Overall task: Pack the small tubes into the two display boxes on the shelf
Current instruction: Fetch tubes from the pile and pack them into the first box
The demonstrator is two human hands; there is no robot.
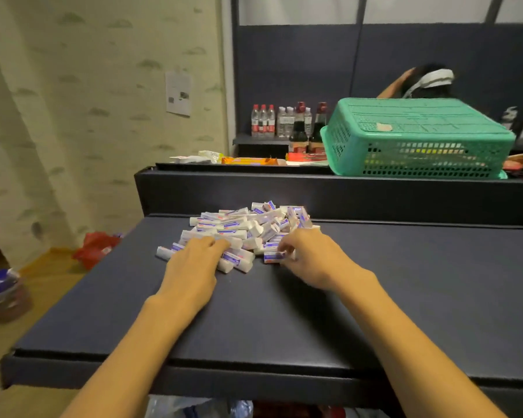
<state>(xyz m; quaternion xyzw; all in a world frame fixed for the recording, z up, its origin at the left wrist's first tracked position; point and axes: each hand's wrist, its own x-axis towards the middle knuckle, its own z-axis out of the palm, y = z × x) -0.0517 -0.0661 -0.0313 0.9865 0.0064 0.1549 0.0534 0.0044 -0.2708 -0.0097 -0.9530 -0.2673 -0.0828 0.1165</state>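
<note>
On the dark shelf [405,297], a loose pile of small tubes [242,227] lies near the back edge. Left hand [194,267] rests on the pile's near left side, fingers curled among tubes. Right hand [311,257] pinches one tube [274,256] at the pile's near right edge.

No lettering is legible: the blue-and-red print on the small tubes [239,233], the sheet of paper [178,93] on the wall and the bottle labels [263,125] are all blurred.

Left hand [194,260], right hand [311,257]: bare forearms, no sleeves, no rings, no watch.
</note>
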